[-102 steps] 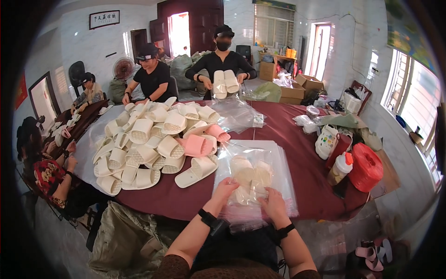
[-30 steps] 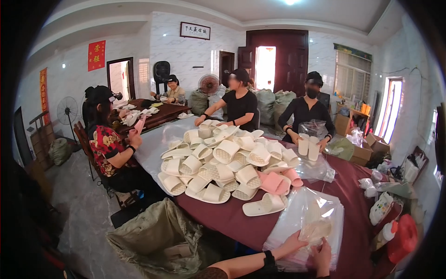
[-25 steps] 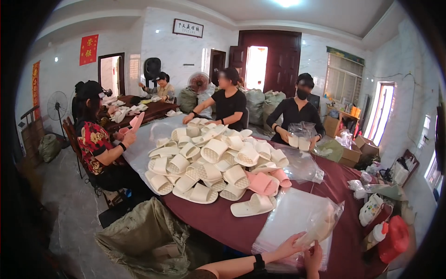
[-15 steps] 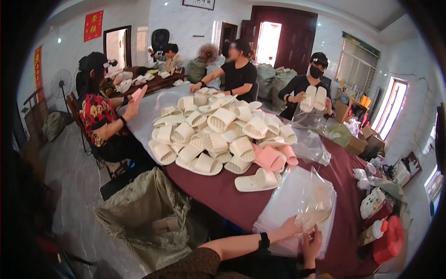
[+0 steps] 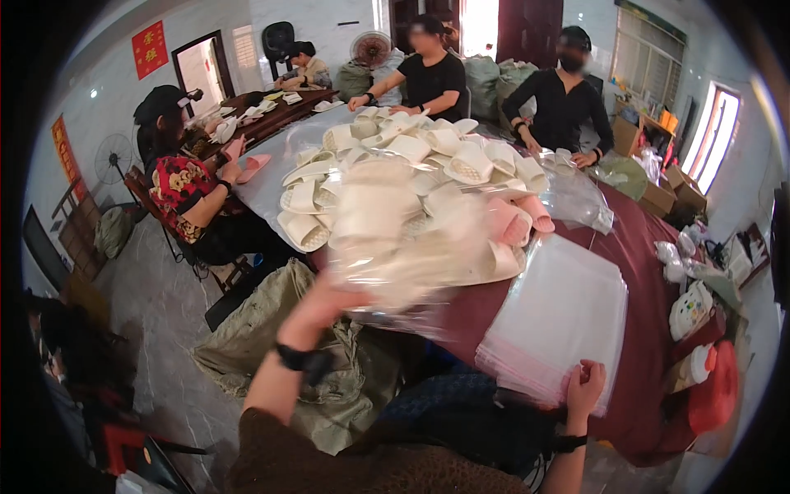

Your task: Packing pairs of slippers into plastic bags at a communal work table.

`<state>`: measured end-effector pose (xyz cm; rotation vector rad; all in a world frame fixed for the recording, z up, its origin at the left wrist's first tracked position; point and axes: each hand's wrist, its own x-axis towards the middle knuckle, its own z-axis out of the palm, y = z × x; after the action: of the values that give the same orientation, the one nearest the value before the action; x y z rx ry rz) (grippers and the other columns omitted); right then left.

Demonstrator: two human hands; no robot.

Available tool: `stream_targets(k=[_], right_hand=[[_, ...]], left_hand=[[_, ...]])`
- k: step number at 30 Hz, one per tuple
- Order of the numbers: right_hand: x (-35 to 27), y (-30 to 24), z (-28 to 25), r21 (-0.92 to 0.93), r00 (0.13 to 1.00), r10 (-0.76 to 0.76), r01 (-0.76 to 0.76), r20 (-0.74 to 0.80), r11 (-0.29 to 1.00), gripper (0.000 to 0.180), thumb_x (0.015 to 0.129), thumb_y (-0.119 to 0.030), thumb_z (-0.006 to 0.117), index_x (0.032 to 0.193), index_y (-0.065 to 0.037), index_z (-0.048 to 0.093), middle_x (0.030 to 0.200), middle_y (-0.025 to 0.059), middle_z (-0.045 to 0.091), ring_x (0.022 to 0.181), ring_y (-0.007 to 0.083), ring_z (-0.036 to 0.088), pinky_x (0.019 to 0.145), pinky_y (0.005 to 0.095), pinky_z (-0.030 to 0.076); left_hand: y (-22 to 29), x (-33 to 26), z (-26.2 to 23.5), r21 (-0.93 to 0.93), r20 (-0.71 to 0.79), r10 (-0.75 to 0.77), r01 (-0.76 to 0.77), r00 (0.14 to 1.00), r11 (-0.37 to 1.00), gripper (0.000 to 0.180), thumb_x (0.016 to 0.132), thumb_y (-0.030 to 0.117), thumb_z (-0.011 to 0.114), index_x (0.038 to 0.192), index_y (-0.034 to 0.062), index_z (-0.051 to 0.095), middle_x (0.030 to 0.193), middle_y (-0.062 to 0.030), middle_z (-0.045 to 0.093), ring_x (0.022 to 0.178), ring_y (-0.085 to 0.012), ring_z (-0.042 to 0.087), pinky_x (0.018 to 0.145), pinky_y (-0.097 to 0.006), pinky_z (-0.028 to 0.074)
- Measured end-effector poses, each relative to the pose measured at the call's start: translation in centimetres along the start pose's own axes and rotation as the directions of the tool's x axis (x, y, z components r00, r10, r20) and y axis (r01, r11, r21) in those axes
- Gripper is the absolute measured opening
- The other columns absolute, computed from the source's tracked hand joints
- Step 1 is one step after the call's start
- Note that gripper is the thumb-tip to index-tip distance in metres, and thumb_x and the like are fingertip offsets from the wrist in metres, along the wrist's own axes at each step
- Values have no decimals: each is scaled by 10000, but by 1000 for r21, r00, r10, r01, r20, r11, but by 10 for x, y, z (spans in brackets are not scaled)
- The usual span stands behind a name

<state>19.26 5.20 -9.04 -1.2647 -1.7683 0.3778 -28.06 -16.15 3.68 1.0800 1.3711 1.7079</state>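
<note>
My left hand (image 5: pixel 331 298), blurred by motion, is closed on a clear plastic bag with a pair of cream slippers (image 5: pixel 374 210) inside. The bagged pair is smeared and hangs in front of a big heap of cream slippers (image 5: pixel 471 163) on the table. A flat stack of clear plastic bags (image 5: pixel 564 300) lies to the right of the heap. At its near right edge, my right hand (image 5: pixel 586 384) has loosely bent fingers, slightly apart, with nothing visible in them. Two pink slippers (image 5: pixel 508 221) lie at the heap's right side.
An open woven sack (image 5: pixel 247 329) stands below the table's near left edge. A dark red cloth (image 5: pixel 634 362) covers the table; a red container (image 5: pixel 714 387) stands at right. A person in a floral top (image 5: pixel 177 193) at left holds pink slippers. Other people sit or stand across the table.
My left hand has swung left and up from the bag stack with the bagged slippers. My right hand has come away from them. The person at far right has lowered the slippers.
</note>
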Motion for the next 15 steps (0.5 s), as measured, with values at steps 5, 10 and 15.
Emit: stream_targets(k=[5, 10, 15], right_hand=[[0, -2, 2, -61, 1000, -16, 16, 7, 998, 99, 857, -20, 649, 950, 0, 622, 936, 103, 544, 839, 226, 564, 681, 286, 512], [0, 5, 5, -79, 999, -38, 38, 9, 996, 101, 866, -23, 646, 959, 7, 617, 974, 106, 553, 841, 226, 579, 674, 298, 515], [1, -2, 22, -16, 998, -31, 32, 63, 999, 104, 875, -25, 640, 967, 13, 613, 986, 112, 555, 839, 230, 592, 680, 304, 520]], left_hand=[[20, -105, -164, 418, -259, -360, 440, 897, 795, 551, 601, 52, 836, 1128, -4, 683, 941, -40, 719, 843, -160, 677, 765, -307, 550], [-83, -154, -250, 788, -461, -376, 566, 804, 242, 496, 629, 152, 811, 1101, 35, 715, 901, -125, 740, 873, -277, 713, 802, -383, 557], [-227, -215, -279, 608, -770, -40, 752, 637, 254, 712, 626, 313, 853, 1249, 54, 626, 1122, -216, 690, 1066, -355, 664, 915, -450, 527]])
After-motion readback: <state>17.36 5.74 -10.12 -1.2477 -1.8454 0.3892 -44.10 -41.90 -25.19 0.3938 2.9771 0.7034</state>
